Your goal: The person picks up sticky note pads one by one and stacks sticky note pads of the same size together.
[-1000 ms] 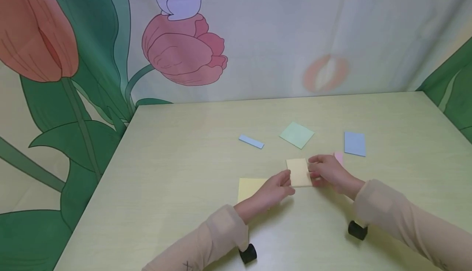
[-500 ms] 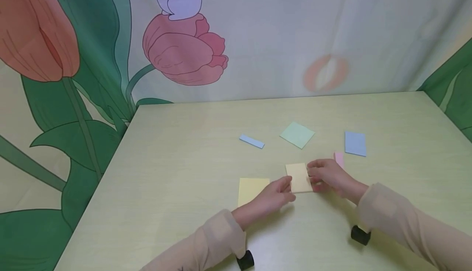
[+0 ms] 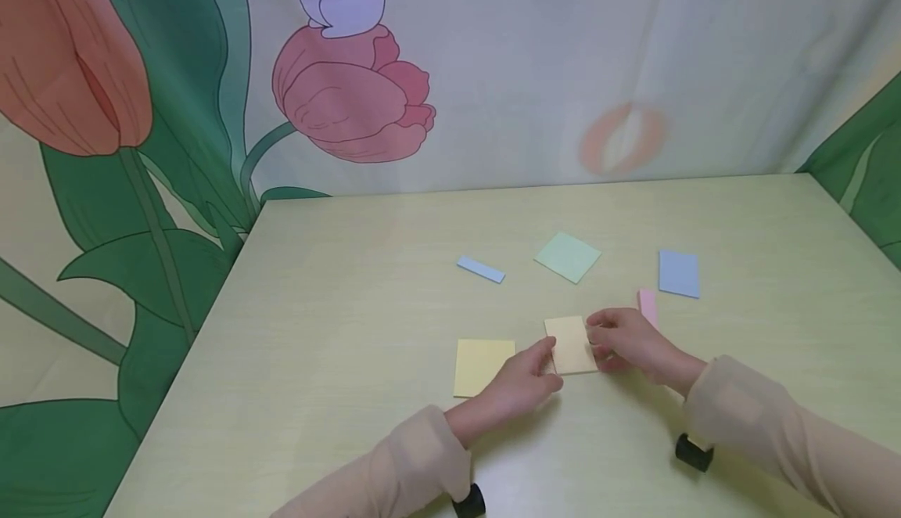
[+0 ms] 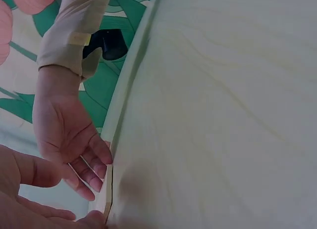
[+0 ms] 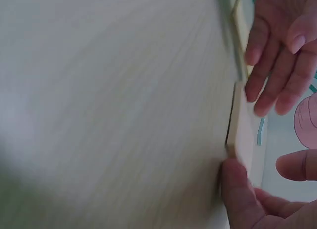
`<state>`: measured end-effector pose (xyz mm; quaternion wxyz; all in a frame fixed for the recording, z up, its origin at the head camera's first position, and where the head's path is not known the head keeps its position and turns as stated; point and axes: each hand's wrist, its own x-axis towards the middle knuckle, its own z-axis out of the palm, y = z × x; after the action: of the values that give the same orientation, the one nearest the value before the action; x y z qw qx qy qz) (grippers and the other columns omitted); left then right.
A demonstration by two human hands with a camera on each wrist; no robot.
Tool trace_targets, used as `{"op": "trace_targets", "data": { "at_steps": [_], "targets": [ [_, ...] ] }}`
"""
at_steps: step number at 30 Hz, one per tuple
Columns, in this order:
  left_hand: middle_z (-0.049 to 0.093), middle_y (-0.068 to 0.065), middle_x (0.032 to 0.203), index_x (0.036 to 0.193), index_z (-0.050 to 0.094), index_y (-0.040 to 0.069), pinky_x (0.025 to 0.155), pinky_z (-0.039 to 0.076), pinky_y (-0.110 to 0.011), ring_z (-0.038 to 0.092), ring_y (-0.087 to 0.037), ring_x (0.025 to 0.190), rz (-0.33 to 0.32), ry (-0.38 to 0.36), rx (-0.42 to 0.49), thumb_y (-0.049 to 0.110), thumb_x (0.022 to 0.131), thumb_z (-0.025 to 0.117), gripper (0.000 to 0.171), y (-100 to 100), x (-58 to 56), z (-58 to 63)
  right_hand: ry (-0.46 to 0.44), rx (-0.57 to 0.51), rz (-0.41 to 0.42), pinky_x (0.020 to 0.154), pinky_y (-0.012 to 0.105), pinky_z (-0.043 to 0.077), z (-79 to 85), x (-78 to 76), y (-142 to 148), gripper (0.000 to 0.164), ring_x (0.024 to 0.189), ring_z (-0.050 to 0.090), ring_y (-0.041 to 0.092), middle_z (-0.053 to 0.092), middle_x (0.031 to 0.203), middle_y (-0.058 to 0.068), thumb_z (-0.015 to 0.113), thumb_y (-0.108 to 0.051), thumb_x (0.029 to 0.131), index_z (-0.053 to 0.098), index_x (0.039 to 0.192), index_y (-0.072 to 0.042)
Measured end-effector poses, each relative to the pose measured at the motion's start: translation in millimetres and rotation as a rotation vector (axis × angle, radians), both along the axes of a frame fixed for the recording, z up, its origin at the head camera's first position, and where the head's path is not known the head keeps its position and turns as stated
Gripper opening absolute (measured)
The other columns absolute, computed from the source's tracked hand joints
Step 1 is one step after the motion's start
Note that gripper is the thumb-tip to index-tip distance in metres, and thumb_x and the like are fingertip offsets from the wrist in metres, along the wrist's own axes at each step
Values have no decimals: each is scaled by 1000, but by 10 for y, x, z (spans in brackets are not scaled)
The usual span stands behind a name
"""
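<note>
Compared with one second earlier, the cream card (image 3: 568, 346) is lying nearer the person, and both hands are sitting nearer too. More of the yellow card (image 3: 470, 361) is now showing beyond the left hand (image 3: 517, 383), and more of the pink strip (image 3: 647, 307) is showing beyond the right hand (image 3: 637, 343). The blue strip (image 3: 481, 270), the green card (image 3: 567, 257) and the blue card (image 3: 679, 274) are keeping their places farther back on the table (image 3: 324, 330).

The two forearms, in beige sleeves (image 3: 408, 463), are reaching in from the near side, the left one slanting to the right and the right one slanting to the left. The palms are facing each other across the cream card. The left hand's fingers are extending almost straight, open rather than curled; the right hand's fingers are bending slightly, likewise without wrapping round anything.

The cream card is lying between the hands, its broad face upward. The left hand's fingertips are touching its left edge, and the right hand's fingertips are meeting its right edge. In the right wrist view, one right digit is touching the card's end low beside the tabletop, while another is standing apart from it.
</note>
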<state>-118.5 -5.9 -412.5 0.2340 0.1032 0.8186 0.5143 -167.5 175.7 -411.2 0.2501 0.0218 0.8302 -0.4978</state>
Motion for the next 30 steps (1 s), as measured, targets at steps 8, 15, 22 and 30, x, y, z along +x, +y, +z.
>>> {"op": "trace_targets", "data": {
  "at_steps": [8,15,22,30],
  "targets": [
    [14,-17,146,139,22,0,109,17,-36,15,-22,135,-93,148,-140,3,85,40,57,55,27,-69,77,131,80,55,28,51,-42,-39,27,21,57,55,12,58,69,7,48,-7,85,55,98,7],
    [13,-17,147,139,21,1,108,19,-35,17,-22,134,-109,142,-158,4,86,41,57,72,62,-43,57,147,89,51,28,51,-59,-47,1,14,51,56,12,58,65,7,47,-3,82,55,92,5],
    [13,-16,147,139,21,1,108,19,-36,16,-21,135,-126,122,-174,7,86,43,58,50,116,-9,27,157,100,50,28,50,-44,-12,-22,10,50,57,13,58,62,7,49,-4,85,55,87,3],
    [13,-15,147,139,21,2,108,19,-35,17,-21,135,-152,116,-187,9,86,44,59,15,193,12,-3,155,119,50,27,50,-68,16,-25,12,50,58,13,59,60,6,50,-5,85,58,80,3]
  ]
}}
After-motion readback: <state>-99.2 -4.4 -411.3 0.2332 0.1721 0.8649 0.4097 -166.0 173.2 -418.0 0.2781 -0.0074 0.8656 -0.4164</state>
